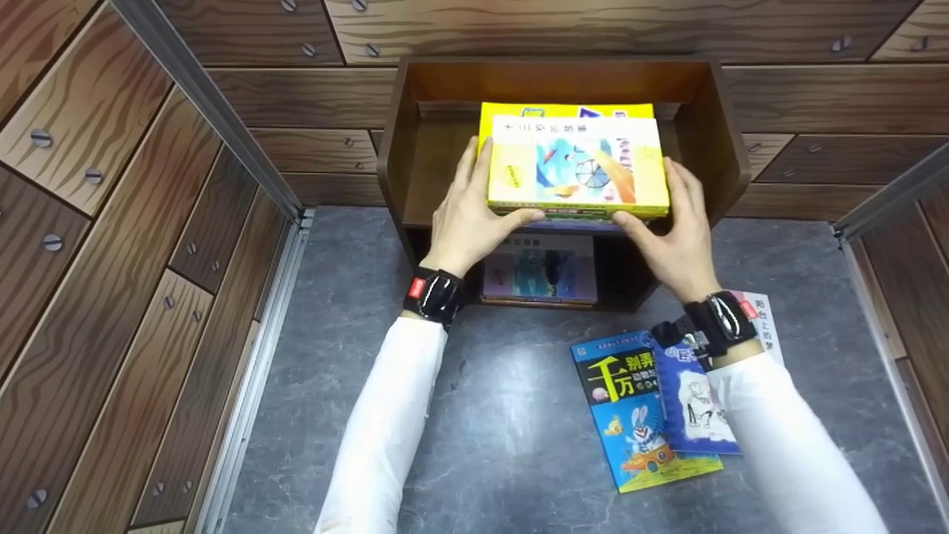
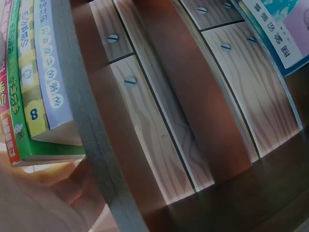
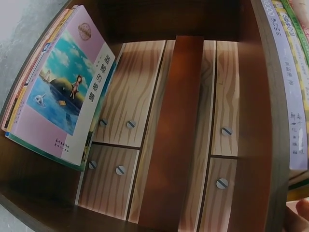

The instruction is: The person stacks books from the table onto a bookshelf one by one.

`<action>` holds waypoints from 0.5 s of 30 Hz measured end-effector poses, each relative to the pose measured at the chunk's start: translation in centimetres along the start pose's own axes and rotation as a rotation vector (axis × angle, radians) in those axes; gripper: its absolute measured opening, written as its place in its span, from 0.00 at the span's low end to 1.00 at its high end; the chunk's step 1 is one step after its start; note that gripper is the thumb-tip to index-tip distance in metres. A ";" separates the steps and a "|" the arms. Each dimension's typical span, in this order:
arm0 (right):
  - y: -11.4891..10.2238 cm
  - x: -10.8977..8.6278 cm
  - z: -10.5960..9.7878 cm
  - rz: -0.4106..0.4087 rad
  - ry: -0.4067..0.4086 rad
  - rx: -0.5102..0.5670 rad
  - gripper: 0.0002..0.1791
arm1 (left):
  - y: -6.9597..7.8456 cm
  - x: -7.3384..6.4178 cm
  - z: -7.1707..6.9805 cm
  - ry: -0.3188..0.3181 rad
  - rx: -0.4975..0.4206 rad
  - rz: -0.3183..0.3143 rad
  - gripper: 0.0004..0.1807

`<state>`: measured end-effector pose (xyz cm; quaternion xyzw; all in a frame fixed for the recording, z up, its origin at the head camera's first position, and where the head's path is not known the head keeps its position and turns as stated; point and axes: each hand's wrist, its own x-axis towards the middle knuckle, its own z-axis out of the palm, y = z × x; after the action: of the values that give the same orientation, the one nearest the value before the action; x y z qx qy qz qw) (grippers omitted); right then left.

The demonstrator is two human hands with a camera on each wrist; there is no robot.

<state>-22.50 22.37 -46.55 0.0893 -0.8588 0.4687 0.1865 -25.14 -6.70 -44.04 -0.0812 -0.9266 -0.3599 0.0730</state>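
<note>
A stack of books (image 1: 578, 167) sits over the upper level of a small brown bookcase (image 1: 441, 170), a yellow and white picture-covered book on top. My left hand (image 1: 463, 226) grips the stack's left end, thumb along the front edge. At the opposite end, my right hand (image 1: 680, 241) holds it the same way. Several coloured spines (image 2: 36, 72) show in the left wrist view, and a lilac spine (image 3: 289, 92) in the right wrist view. Whether the stack's underside touches the shelf, I cannot tell.
Another stack of books (image 3: 67, 92) lies in the bookcase's lower compartment. On the grey floor (image 1: 474, 415), a blue rabbit-cover book (image 1: 630, 415) and a dark blue book (image 1: 693, 400) overlap near a pale book (image 1: 764, 319), under my right forearm. Wood-patterned panels (image 1: 311, 96) surround the space.
</note>
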 end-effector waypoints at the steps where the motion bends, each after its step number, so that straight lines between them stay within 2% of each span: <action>1: 0.0 -0.2 -0.1 -0.006 0.006 0.003 0.49 | -0.1 -0.1 0.0 0.008 -0.015 0.004 0.67; 5: 0.0 -1.3 -0.5 -0.019 0.028 0.038 0.49 | -0.9 -1.1 0.1 0.034 -0.091 0.035 0.68; 9: 0.2 -3.3 -1.0 -0.050 0.044 0.089 0.50 | -1.9 -2.5 0.2 0.074 -0.144 0.096 0.67; 12: 0.1 -5.1 -1.5 -0.082 0.053 0.100 0.49 | -3.0 -3.8 0.4 0.127 -0.145 0.163 0.64; 15: -0.8 -7.1 -2.4 -0.102 0.071 0.084 0.46 | -4.2 -5.4 0.7 0.200 -0.136 0.253 0.56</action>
<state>-15.21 23.73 -47.59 0.1238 -0.8257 0.4970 0.2366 -20.79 -9.82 -48.31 -0.1657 -0.8706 -0.4158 0.2042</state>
